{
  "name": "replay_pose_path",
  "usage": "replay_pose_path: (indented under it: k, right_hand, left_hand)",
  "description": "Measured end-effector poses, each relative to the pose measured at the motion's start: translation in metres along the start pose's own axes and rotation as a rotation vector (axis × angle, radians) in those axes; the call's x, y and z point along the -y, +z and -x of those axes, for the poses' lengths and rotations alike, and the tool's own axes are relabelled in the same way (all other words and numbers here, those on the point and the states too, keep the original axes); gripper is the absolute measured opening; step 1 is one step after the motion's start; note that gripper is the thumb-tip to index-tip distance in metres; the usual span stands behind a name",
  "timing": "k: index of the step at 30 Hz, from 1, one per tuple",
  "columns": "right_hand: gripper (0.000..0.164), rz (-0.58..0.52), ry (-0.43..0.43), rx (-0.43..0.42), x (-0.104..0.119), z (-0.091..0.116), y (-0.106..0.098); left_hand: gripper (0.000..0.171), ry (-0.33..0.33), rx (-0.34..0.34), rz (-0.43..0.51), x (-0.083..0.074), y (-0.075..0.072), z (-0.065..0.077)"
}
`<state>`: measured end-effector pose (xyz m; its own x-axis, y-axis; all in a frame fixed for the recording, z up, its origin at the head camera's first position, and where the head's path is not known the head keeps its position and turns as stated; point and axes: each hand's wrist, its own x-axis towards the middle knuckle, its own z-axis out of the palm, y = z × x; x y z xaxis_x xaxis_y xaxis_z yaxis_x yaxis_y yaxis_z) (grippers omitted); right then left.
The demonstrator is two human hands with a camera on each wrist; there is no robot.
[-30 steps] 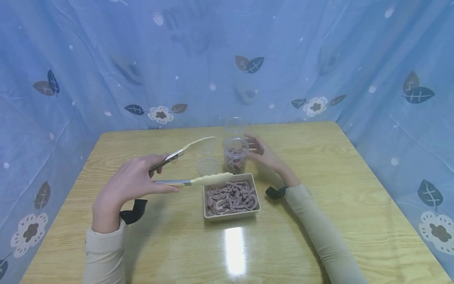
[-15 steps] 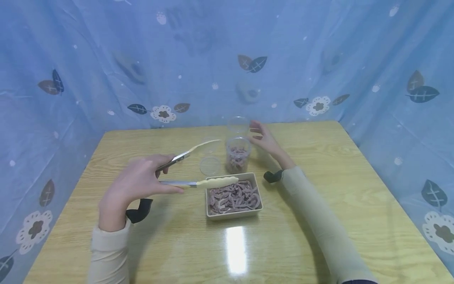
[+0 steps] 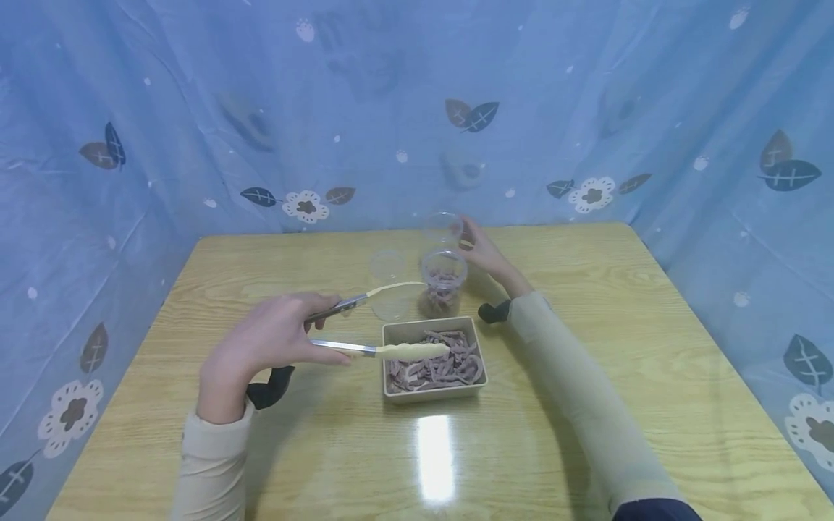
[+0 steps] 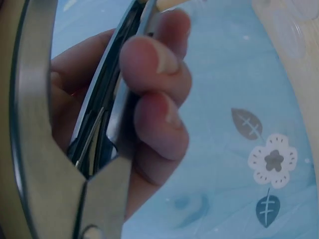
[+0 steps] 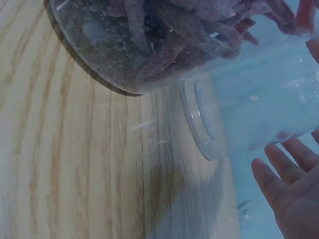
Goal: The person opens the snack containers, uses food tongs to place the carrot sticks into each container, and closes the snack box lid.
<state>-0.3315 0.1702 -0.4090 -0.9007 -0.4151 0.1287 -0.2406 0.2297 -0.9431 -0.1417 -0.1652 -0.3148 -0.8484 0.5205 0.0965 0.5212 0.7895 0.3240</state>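
Observation:
My left hand (image 3: 274, 336) grips a pair of tongs (image 3: 412, 352) with metal handles and cream scalloped tips, spread apart. Their lower tip hangs over a beige rectangular box (image 3: 435, 396) of purplish-brown dried strips (image 3: 449, 373); the upper one overlaps the front clear jar (image 3: 444, 268), which holds more such strips. In the left wrist view, curled fingers (image 4: 157, 119) hold a metal arm of the tongs (image 4: 32, 119). My right hand (image 3: 485, 253) reaches past the front jar to a second clear jar (image 5: 259, 99), its extended fingers (image 5: 286, 167) right at that jar's side.
Two clear round lids, a rear lid (image 3: 387, 265) and a front lid (image 3: 389, 307), lie left of the jars. A blue patterned curtain (image 3: 365, 108) closes in the back and sides of the wooden table (image 3: 339, 449).
My right hand has left the front jar and moved back to the rear jar. My left hand has moved right and slightly down with the tongs, bringing the lower tip over the box.

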Motion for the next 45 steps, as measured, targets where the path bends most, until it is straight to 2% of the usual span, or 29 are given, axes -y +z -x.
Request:
replay_pose_path:
  k: [3,7,12,16,19,29,35,39,45]
  right_hand:
    - [0.083,0.004,-0.012,0.009,-0.001,-0.001,0.001]
    - [0.081,0.001,-0.036,0.019,0.001,0.001,0.002]
    - [0.079,-0.007,-0.049,-0.004,-0.002,0.004,0.003]
    - [0.078,-0.032,-0.059,-0.044,-0.003,0.008,0.002]
    - [0.075,-0.041,-0.066,-0.083,-0.001,0.011,0.0]
    - [0.079,-0.058,-0.044,-0.2,0.013,0.031,-0.009]
    - [0.074,-0.042,-0.093,-0.258,0.027,0.049,-0.015]
    - [0.073,-0.001,-0.098,-0.257,0.037,0.065,-0.02]
    - [0.071,0.038,-0.12,-0.223,0.045,0.086,-0.026]
  left_hand:
    - [0.05,0.02,0.018,-0.002,-0.003,0.001,-0.001]
    - [0.051,0.015,0.032,-0.011,-0.008,0.003,-0.001]
    - [0.058,0.017,0.065,-0.001,-0.012,0.006,-0.002]
    - [0.075,-0.004,0.101,0.004,-0.015,0.008,-0.003]
    - [0.082,-0.013,0.123,0.005,-0.017,0.01,-0.004]
    - [0.074,-0.041,0.173,-0.044,-0.021,0.015,-0.007]
    - [0.055,-0.039,0.175,-0.07,-0.024,0.013,-0.008]
    - [0.05,-0.028,0.183,-0.088,-0.025,0.01,-0.008]
    - [0.049,-0.037,0.246,-0.158,-0.028,0.006,-0.014]
